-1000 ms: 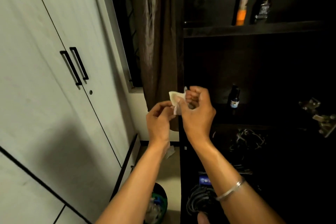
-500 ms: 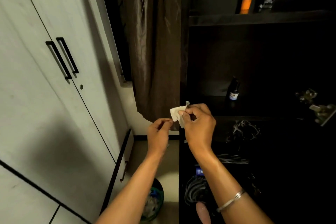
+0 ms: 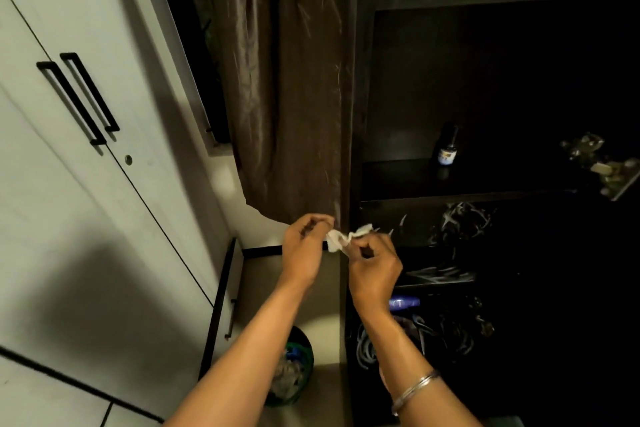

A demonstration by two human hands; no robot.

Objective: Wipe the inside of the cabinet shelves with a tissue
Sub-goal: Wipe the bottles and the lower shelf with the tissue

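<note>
Tissue held between both hands, in front of the dark cabinet

Tissue [image 3: 341, 240] is hanging crumpled between both hands — left hand [image 3: 304, 248] is pinching its left edge w/ curled fingertips, right hand [image 3: 375, 265] is gripping the other end. Both are hovering just outside the cabinet [image 3: 398, 87], level w/ a shelf edge [image 3: 450, 199]. A small bottle [image 3: 447, 146] is standing on the shelf above — well apart from the hands.

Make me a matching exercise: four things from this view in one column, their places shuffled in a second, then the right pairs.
Things:
1. tissue
2. small dark bottle
3. bangle
4. bin

Places:
A. on the floor below the left arm
B. on the right wrist
C. pinched between both hands
D. standing on a dark cabinet shelf

Pairs: 1-C, 2-D, 3-B, 4-A
</note>
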